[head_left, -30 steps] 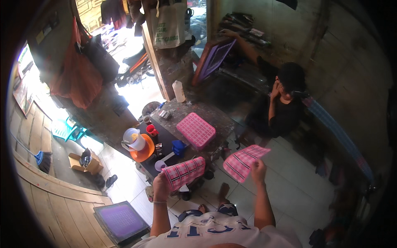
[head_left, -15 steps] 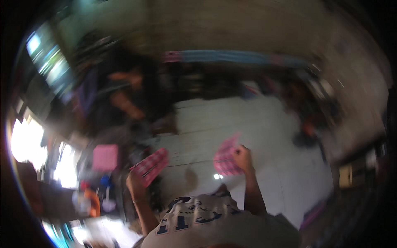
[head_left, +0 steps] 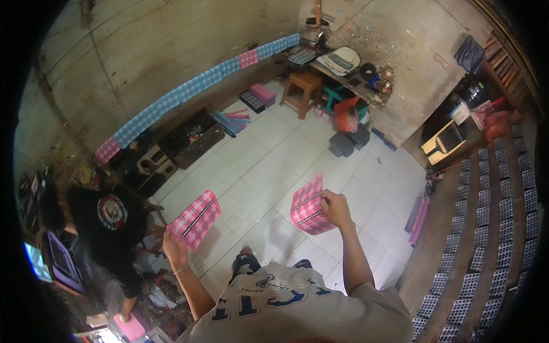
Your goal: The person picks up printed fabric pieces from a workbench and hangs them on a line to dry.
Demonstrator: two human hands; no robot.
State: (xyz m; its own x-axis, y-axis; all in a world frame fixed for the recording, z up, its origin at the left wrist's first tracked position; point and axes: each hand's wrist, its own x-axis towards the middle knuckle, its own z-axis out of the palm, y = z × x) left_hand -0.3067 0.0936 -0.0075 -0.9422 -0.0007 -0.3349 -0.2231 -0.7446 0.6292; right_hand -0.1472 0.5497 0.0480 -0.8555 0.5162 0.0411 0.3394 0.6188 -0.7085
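Held out to the left, a flat pink plaid sheet (head_left: pixel 196 220) with black and white stripes is gripped at its lower left edge by my left hand (head_left: pixel 175 247). My right hand (head_left: pixel 336 209) pinches a second pink plaid sheet (head_left: pixel 307 209), which curves with one corner sticking up. Both sheets are in the air over the tiled floor, well apart from each other. Whether they are cloth or plastic I cannot tell.
At left, a person in a black shirt (head_left: pixel 108 214) is beside a purple-framed panel (head_left: pixel 60 257). Blue and pink plaid pieces (head_left: pixel 189 88) line the far wall. A brown stool (head_left: pixel 300 94) and an orange bag (head_left: pixel 345 116) stand beyond; rows of checked pieces (head_left: pixel 506 208) line the right.
My view has swung to the right and become sharp, so the person in black now appears farther left and lower. Both hands still hold their pink sheets apart.
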